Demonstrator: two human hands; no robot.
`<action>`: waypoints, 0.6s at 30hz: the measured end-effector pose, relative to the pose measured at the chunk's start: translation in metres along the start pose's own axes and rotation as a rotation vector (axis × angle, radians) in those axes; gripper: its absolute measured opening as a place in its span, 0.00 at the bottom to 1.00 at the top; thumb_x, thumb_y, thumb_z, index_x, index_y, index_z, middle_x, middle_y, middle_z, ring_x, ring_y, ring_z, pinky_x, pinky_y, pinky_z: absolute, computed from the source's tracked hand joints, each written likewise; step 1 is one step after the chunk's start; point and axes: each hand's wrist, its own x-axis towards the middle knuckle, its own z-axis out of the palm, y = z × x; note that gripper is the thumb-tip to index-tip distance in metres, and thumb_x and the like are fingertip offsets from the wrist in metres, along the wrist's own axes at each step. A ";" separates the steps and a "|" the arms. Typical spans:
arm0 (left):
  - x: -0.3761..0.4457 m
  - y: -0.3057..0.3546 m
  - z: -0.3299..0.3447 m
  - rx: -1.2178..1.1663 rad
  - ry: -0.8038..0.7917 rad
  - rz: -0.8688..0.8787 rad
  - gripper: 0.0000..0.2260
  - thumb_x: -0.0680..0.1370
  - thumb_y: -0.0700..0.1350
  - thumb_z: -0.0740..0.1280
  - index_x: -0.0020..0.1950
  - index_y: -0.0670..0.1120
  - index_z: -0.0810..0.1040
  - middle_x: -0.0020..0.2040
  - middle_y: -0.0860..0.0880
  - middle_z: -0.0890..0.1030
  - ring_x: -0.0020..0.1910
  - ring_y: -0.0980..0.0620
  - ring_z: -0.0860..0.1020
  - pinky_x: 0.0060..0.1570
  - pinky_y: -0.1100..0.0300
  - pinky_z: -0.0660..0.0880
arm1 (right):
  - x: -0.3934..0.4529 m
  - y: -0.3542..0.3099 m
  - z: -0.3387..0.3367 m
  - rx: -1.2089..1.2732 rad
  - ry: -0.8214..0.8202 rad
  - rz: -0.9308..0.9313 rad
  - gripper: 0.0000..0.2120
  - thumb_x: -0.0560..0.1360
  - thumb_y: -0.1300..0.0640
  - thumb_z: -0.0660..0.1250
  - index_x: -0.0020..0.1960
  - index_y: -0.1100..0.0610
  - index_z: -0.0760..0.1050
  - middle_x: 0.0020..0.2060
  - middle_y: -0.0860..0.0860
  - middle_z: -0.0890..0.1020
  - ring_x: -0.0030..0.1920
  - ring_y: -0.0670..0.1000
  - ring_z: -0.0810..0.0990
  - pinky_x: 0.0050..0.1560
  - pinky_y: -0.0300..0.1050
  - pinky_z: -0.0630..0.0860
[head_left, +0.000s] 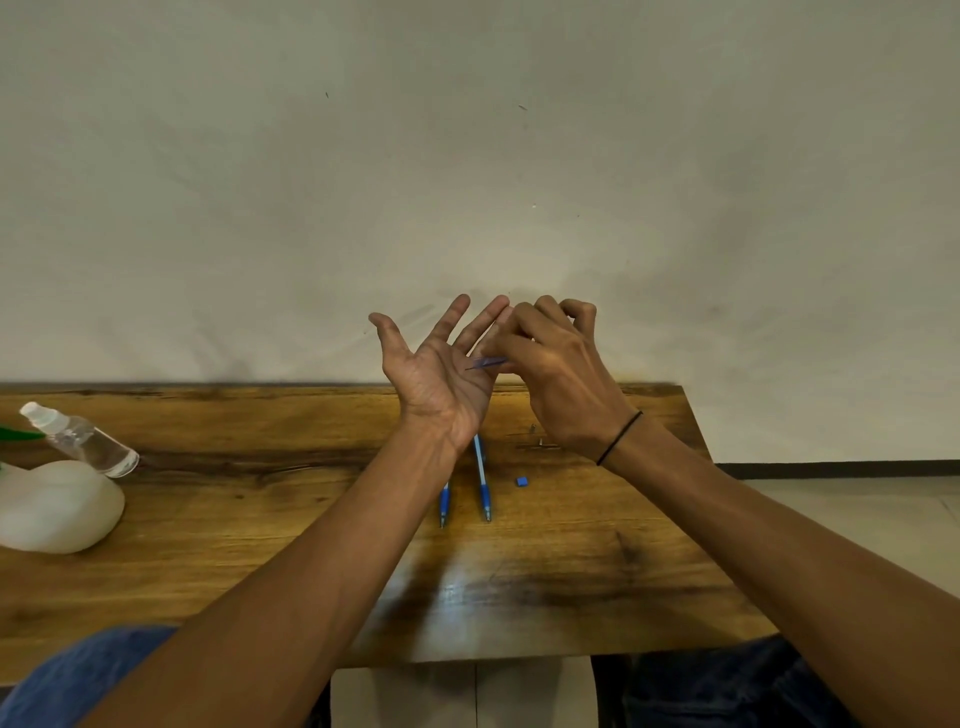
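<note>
My left hand (436, 374) is raised above the wooden table (260, 519), palm up, fingers spread and straight. My right hand (550, 374) is beside it, fingers curled, pinching a thin blue pen tip piece (487, 362) whose point touches my left palm. Two blue and white pens (482, 483) lie side by side on the table below my hands; my left wrist partly hides the left one (444, 504). A small blue cap (521, 482) lies just right of the pens.
A clear spray bottle (83, 439) leans on a white rounded object (57, 506) at the table's left end, with a green leaf tip beside it. A plain wall stands behind the table. The table's right edge ends near my right forearm.
</note>
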 end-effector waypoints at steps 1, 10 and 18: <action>0.000 0.000 0.000 0.001 0.001 -0.001 0.45 0.78 0.76 0.49 0.78 0.40 0.68 0.68 0.31 0.78 0.67 0.33 0.79 0.39 0.52 0.83 | 0.000 0.000 0.000 0.003 0.003 0.007 0.20 0.70 0.74 0.73 0.55 0.55 0.81 0.52 0.52 0.81 0.54 0.56 0.77 0.55 0.54 0.64; 0.000 -0.001 0.000 -0.015 -0.007 0.019 0.45 0.78 0.76 0.49 0.78 0.40 0.68 0.67 0.30 0.78 0.63 0.34 0.80 0.42 0.53 0.83 | 0.001 -0.002 -0.002 0.003 0.013 0.034 0.27 0.67 0.76 0.70 0.60 0.54 0.78 0.53 0.52 0.80 0.54 0.56 0.76 0.54 0.54 0.63; 0.003 0.000 -0.002 -0.028 -0.039 0.025 0.45 0.78 0.76 0.49 0.78 0.40 0.68 0.68 0.31 0.79 0.69 0.33 0.78 0.48 0.47 0.84 | -0.001 -0.005 -0.004 0.006 -0.018 0.063 0.26 0.66 0.77 0.70 0.57 0.54 0.80 0.52 0.52 0.80 0.54 0.56 0.76 0.54 0.56 0.64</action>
